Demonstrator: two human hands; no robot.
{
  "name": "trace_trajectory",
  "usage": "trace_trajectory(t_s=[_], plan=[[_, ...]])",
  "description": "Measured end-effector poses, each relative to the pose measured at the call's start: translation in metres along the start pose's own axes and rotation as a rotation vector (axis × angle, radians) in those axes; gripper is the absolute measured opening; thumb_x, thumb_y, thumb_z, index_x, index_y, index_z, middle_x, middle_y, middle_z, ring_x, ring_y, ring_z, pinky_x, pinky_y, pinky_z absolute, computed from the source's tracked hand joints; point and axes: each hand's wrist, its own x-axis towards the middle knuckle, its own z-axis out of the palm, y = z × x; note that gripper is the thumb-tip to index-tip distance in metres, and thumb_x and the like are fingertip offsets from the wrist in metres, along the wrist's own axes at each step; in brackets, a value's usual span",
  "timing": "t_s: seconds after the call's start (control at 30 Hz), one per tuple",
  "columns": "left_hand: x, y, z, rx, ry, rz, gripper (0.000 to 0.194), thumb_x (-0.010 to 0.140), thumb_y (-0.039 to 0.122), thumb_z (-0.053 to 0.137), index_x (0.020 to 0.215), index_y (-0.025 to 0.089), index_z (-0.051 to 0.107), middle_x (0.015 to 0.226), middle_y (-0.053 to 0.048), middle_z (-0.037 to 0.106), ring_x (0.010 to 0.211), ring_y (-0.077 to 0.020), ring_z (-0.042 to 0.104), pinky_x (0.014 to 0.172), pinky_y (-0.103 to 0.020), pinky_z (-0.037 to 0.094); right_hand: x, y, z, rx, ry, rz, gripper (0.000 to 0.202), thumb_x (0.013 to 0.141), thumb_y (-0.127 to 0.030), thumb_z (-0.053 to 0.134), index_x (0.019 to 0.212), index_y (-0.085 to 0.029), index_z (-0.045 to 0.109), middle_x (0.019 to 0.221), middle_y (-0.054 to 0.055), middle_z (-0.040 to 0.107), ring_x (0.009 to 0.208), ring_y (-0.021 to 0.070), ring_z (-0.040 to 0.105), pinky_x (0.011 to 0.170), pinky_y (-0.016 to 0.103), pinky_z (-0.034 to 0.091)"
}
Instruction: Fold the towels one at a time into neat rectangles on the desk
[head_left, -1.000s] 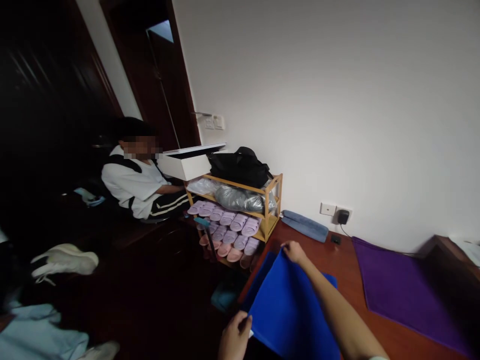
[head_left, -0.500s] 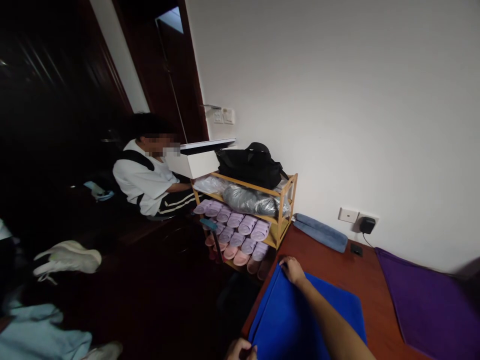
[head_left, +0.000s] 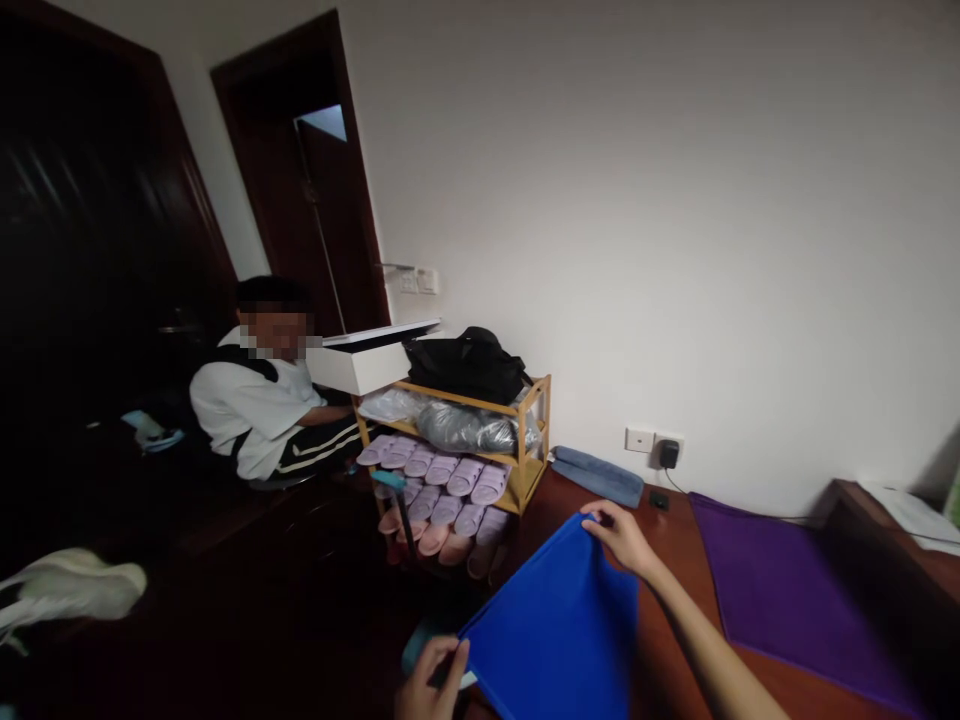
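Observation:
A folded blue cloth [head_left: 559,610] hangs between my two hands, its upper edge pulled into a slanting line. At its far corner, my right hand [head_left: 619,535] pinches the fabric between thumb and fingers. My left hand [head_left: 433,680] grips the near corner at the bottom of the view, where a small white tag sticks out. The cloth's lower part runs out of the picture, and I cannot tell whether it still touches the wooden table [head_left: 671,625].
A purple cloth [head_left: 780,590] lies flat on the table's right side. Against the wall rests a rolled grey-blue towel [head_left: 600,476]. Beyond stands a wooden shoe rack [head_left: 531,480] with lilac slippers [head_left: 465,478] and a black bag [head_left: 469,365]. A person [head_left: 251,400] sits beside it.
Both hands have raised the blue cloth's edge from the table and shifted it slightly left. The view has turned right, bringing more of the purple cloth into sight.

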Motion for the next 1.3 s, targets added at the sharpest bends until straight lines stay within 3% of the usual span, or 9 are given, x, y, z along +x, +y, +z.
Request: trace_trajectory(t_s=[0.1,0.17,0.27,0.37,0.53,0.63,0.83,1.03,1.3], plan=[[-0.001,0.063,-0.025,-0.010,-0.133,0.172,0.047,0.077,0.073,0.065,0.075,0.026,0.072,0.080,-0.003,0.077,0.080,-0.0231,0.074,0.072,-0.027,0.060,-0.042,-0.048,-0.072,0.042,0.023,-0.011,0.047,0.089,-0.061,0.064,0.117,-0.024,0.072,0.093,0.003,0.069,0.087,0.0195,0.064,0.080,0.031,0.053],[-0.005,0.104,-0.038,-0.027,-0.203,0.268,0.044,0.077,0.070,0.068,0.074,0.025,0.071,0.084,-0.004,0.077,0.082,-0.0232,0.073,0.074,-0.027,0.059,-0.074,-0.082,-0.115,0.051,0.028,-0.024,0.042,0.089,-0.061,0.064,0.106,-0.024,0.075,0.095,0.004,0.070,0.091,0.0205,0.065,0.082,0.031,0.053],[-0.011,0.161,-0.048,-0.107,-0.215,0.362,0.040,0.078,0.064,0.071,0.073,0.025,0.070,0.084,-0.004,0.076,0.083,-0.0235,0.073,0.075,-0.029,0.059,-0.118,-0.127,-0.164,0.028,0.086,-0.025,0.042,0.089,-0.063,0.063,0.092,-0.023,0.075,0.093,0.005,0.072,0.091,0.0220,0.066,0.082,0.032,0.054],[-0.013,0.210,-0.044,-0.178,-0.240,0.423,0.035,0.079,0.058,0.072,0.072,0.024,0.068,0.082,-0.003,0.074,0.079,-0.0215,0.071,0.073,-0.028,0.058,-0.150,-0.153,-0.196,0.009,0.206,-0.025,0.043,0.086,-0.065,0.065,0.088,-0.023,0.073,0.091,0.005,0.072,0.090,0.0223,0.066,0.083,0.033,0.054],[-0.014,0.266,-0.016,-0.241,-0.270,0.509,0.034,0.077,0.055,0.073,0.068,0.024,0.064,0.073,0.000,0.069,0.073,-0.0185,0.067,0.071,-0.028,0.056,-0.181,-0.161,-0.221,0.044,0.336,0.025,0.045,0.087,-0.066,0.064,0.083,-0.021,0.069,0.084,0.003,0.071,0.081,0.0193,0.064,0.074,0.029,0.052],[-0.018,0.275,0.000,-0.254,-0.334,0.509,0.034,0.078,0.054,0.074,0.070,0.023,0.063,0.070,0.002,0.066,0.070,-0.0167,0.066,0.068,-0.027,0.055,-0.195,-0.159,-0.227,0.068,0.399,0.051,0.049,0.085,-0.068,0.064,0.084,-0.020,0.070,0.085,0.004,0.073,0.082,0.0196,0.065,0.074,0.028,0.052],[-0.026,0.266,0.014,-0.315,-0.401,0.463,0.032,0.076,0.051,0.077,0.075,0.022,0.064,0.074,0.001,0.070,0.072,-0.0164,0.069,0.068,-0.026,0.056,-0.221,-0.157,-0.236,0.080,0.425,0.065,0.047,0.084,-0.067,0.067,0.084,-0.020,0.073,0.086,0.004,0.074,0.084,0.0209,0.066,0.076,0.029,0.053],[-0.034,0.270,0.011,-0.311,-0.424,0.433,0.038,0.075,0.048,0.079,0.102,0.022,0.071,0.084,-0.003,0.078,0.082,-0.0210,0.074,0.077,-0.032,0.061,-0.245,-0.162,-0.243,0.004,0.460,0.009,0.041,0.086,-0.062,0.068,0.082,-0.022,0.075,0.086,0.005,0.073,0.085,0.0213,0.067,0.080,0.031,0.054],[-0.055,0.273,-0.004,-0.282,-0.388,0.423,0.028,0.072,0.048,0.081,0.083,0.023,0.079,0.083,-0.005,0.079,0.079,-0.0235,0.074,0.074,-0.032,0.062,-0.276,-0.177,-0.251,-0.068,0.481,0.001,0.035,0.087,-0.058,0.069,0.094,-0.026,0.081,0.095,0.009,0.075,0.091,0.0250,0.069,0.081,0.034,0.059]])
